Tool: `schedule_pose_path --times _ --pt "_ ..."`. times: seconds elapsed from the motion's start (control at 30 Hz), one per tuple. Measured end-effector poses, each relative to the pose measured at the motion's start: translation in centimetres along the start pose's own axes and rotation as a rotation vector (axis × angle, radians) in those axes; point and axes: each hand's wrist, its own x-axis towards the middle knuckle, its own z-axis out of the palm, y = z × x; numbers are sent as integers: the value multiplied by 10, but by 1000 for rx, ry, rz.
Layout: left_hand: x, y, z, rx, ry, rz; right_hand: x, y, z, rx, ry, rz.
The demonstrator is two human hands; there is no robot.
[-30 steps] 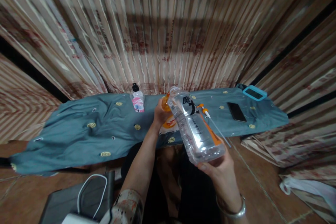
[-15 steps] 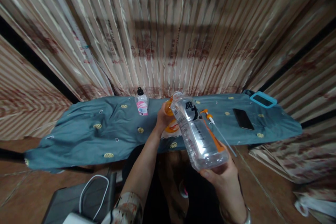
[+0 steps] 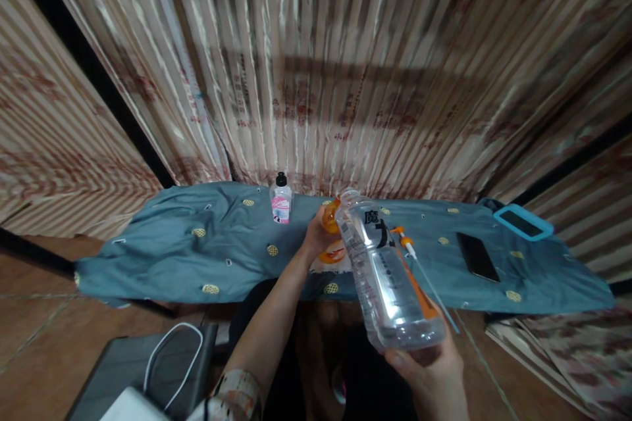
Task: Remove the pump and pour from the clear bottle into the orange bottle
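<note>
My right hand (image 3: 434,368) is wrapped round the base of a large clear plastic bottle (image 3: 388,283) with black characters and an orange strip. The bottle is tilted, its mouth pointing away from me and left. At that mouth, my left hand (image 3: 316,233) grips a small orange bottle (image 3: 330,217); whether the two openings touch I cannot tell. No liquid stream is visible. Just right of the clear bottle lies an orange pump head (image 3: 405,243) with a long pale tube. Beneath the left hand, an orange-and-white printed patch (image 3: 333,254) is partly hidden.
A clear bottle with pink label and black cap (image 3: 281,204) stands upright on the teal cloth (image 3: 168,243). At the right lie a dark phone (image 3: 477,256) and a blue-framed device (image 3: 523,221). Curtains (image 3: 316,79) enclose the bench. A dark box (image 3: 128,368) with a white cable is lower left.
The view has shifted, so bench and objects appear slightly lower and further right. Both hands keep their holds, and the two bottles stay mouth to mouth in about the same pose.
</note>
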Motion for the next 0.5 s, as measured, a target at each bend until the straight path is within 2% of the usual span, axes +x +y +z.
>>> schedule_pose_path --times 0.3,0.43,0.5 --pt "-3 2 -1 12 -23 -18 4 15 -12 -26 -57 -48" --pt "-3 -1 1 7 -12 -30 4 13 -8 18 -58 -37" --pt "-2 -2 2 -2 -16 7 2 8 -2 62 -52 -4"
